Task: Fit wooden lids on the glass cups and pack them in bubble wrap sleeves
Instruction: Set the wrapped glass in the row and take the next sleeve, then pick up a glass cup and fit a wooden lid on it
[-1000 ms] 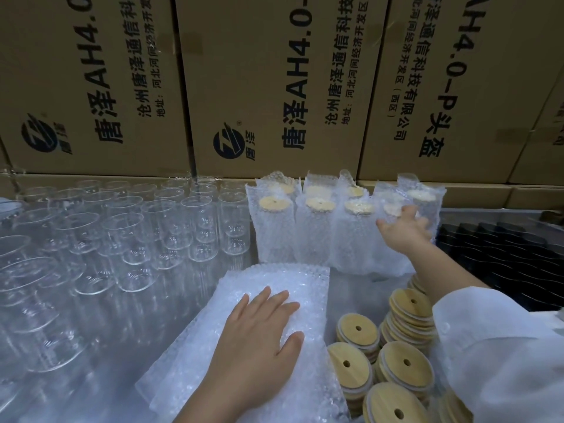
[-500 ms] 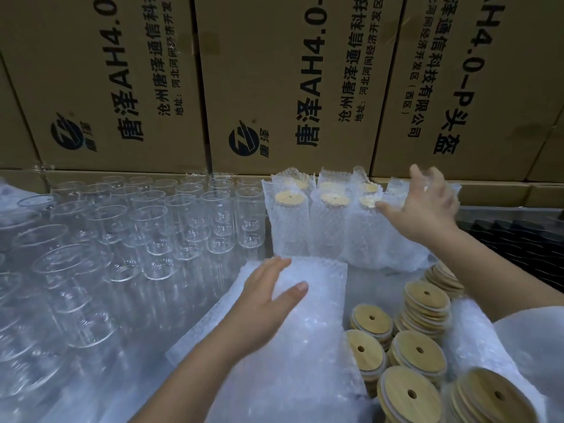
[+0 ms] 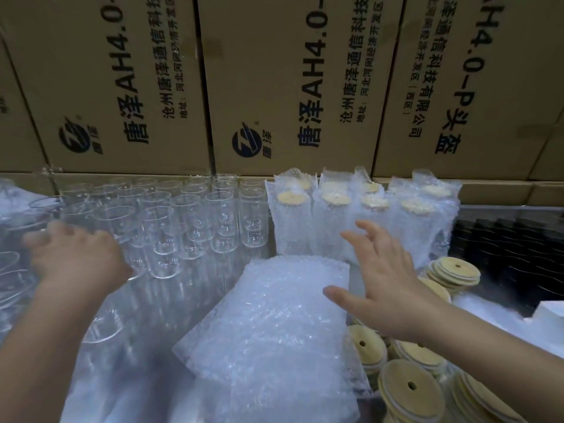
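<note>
Several bare glass cups (image 3: 189, 221) stand in rows across the left half. My left hand (image 3: 76, 257) is blurred and hovers over the nearest cups at the left, fingers loosely spread, holding nothing. A stack of flat bubble wrap sleeves (image 3: 274, 325) lies in the middle. My right hand (image 3: 384, 285) floats above the gap between that stack and the wooden lids (image 3: 409, 389), fingers spread and empty. Behind it stand several wrapped cups with lids (image 3: 363, 221) in bubble wrap.
A wall of printed cardboard boxes (image 3: 274, 87) closes off the back. Dark black items (image 3: 512, 245) sit in rows at the right. More wooden lids (image 3: 454, 270) are piled beside them. A white sleeve edge (image 3: 549, 312) shows at the far right.
My left hand left the bubble wrap stack and swung left over the bare cups. My right hand pulled back from the wrapped cups toward the lids. The view shifted right.
</note>
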